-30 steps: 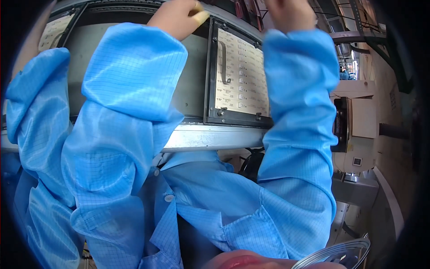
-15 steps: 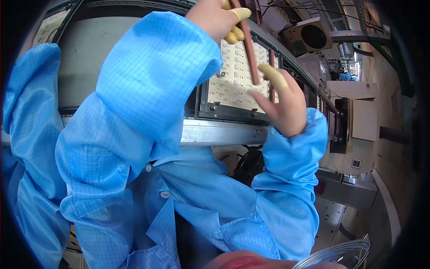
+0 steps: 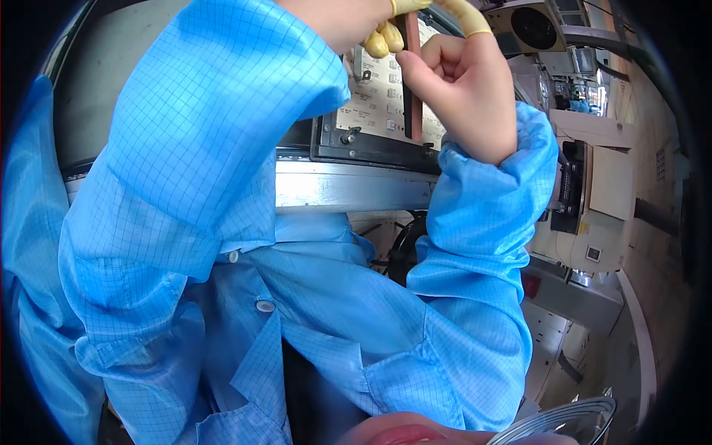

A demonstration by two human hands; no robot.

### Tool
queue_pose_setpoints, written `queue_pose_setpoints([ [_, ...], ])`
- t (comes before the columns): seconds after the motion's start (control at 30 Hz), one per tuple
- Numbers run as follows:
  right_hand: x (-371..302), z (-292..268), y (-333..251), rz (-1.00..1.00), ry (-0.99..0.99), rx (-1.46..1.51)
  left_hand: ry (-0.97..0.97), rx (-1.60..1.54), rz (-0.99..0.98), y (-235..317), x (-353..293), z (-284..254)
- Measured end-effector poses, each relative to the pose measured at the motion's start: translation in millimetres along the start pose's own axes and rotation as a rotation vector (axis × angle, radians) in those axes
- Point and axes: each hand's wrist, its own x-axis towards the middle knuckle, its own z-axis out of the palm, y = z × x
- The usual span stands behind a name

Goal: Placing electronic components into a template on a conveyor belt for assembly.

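Observation:
My left hand (image 3: pixel 356 22), with yellow finger cots, reaches in at the top and is partly cut off by the picture's edge. Its fingers are closed at the upper part of a reddish-brown strip (image 3: pixel 417 111) with a dark edge along its left side. My right hand (image 3: pixel 475 89) is bent round the same strip from the right. Its thumb crosses the strip, its cot-covered index finger arches to the left fingertips, and the others are curled. Beneath lies a cream panel (image 3: pixel 371 107) with rows of repeated printed marks, in a black frame (image 3: pixel 319 141) with screw knobs.
A metal rail (image 3: pixel 348 185) runs along the near side of the frame. Left of my arm is a grey flat surface (image 3: pixel 104 89). Another person's blue sleeve (image 3: pixel 30 193) shows at the left edge. Boxes and equipment (image 3: pixel 608 178) stand to the right.
The strip, tilted in my left hand before, now stands straighter over the panel. My right hand has moved up to it. The view has shifted, and the other person's sleeve sits lower.

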Motion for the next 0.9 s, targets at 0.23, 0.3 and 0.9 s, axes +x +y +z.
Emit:
queue_pose_setpoints([
  [0.23,-19,4,9,0.150,0.052,0.185,-0.119,0.085,-0.147,8,-5,0],
  [0.3,-21,1,29,0.038,0.089,0.156,-0.183,0.140,0.309,-12,-4,-5],
  [0.9,-2,29,92,0.090,0.055,-0.106,-0.116,1.103,0.330,-24,-4,-18],
])
